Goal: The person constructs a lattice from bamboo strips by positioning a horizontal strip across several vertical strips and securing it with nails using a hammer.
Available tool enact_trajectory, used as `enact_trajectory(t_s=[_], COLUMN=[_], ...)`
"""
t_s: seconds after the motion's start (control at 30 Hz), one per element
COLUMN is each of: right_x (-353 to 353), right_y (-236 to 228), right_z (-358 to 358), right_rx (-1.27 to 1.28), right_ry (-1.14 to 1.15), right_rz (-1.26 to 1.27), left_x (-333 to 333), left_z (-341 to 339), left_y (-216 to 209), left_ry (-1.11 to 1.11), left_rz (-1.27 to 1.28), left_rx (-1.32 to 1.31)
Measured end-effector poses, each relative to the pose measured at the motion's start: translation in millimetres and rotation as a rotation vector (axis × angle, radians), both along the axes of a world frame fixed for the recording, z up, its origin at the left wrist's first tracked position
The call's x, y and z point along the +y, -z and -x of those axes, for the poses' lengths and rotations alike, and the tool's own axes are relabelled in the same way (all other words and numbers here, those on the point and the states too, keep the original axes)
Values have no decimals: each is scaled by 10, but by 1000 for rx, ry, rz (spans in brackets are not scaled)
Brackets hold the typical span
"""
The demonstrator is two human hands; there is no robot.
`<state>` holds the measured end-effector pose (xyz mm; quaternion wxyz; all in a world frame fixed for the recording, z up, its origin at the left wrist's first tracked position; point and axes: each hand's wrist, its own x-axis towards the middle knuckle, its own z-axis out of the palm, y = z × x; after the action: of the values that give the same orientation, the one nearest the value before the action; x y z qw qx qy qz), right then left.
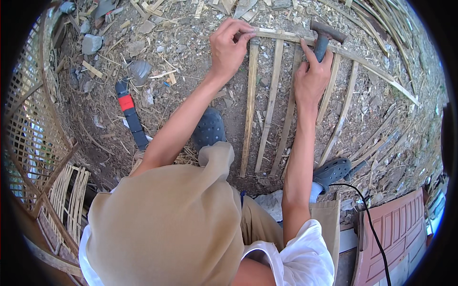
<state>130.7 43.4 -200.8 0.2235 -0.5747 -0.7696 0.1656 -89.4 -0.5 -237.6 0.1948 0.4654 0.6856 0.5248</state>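
Note:
A long, thin bamboo strip (377, 70) lies crosswise over the upper ends of several slats (250, 109) that run toward my feet, spaced apart. My left hand (229, 50) is closed at the strip's left end, thumb and fingertips pinching it above the leftmost slat. Farther right, my right hand (312, 78) grips a hammer (322, 46) with a dark metal head, which sits just above the strip. The right index finger stretches out and touches the strip. Whether a nail is between my left fingers is too small to tell.
On the littered dirt lies a black strapped object with a red band (126, 103). A woven lattice (24, 90) stands at far left. Loose bamboo strips (405, 43) lie at upper right. My clogs (333, 172) flank the slats. A black cable (377, 224) crosses a pink panel (396, 238) at lower right.

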Motion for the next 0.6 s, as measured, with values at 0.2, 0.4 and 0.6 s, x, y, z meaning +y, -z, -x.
enact_trajectory(t_s=[0.2, 0.4, 0.6], right_x=[7, 9, 15], right_y=[3, 11, 29], right_z=[11, 13, -2], right_rx=[1, 4, 14], right_ry=[-2, 5, 10], right_rz=[-28, -39, -33], left_x=[-37, -21, -33], left_z=[22, 6, 10], left_y=[20, 20, 37], left_ry=[-2, -12, 0], left_rz=[-19, -1, -10], left_rx=[38, 1, 46])
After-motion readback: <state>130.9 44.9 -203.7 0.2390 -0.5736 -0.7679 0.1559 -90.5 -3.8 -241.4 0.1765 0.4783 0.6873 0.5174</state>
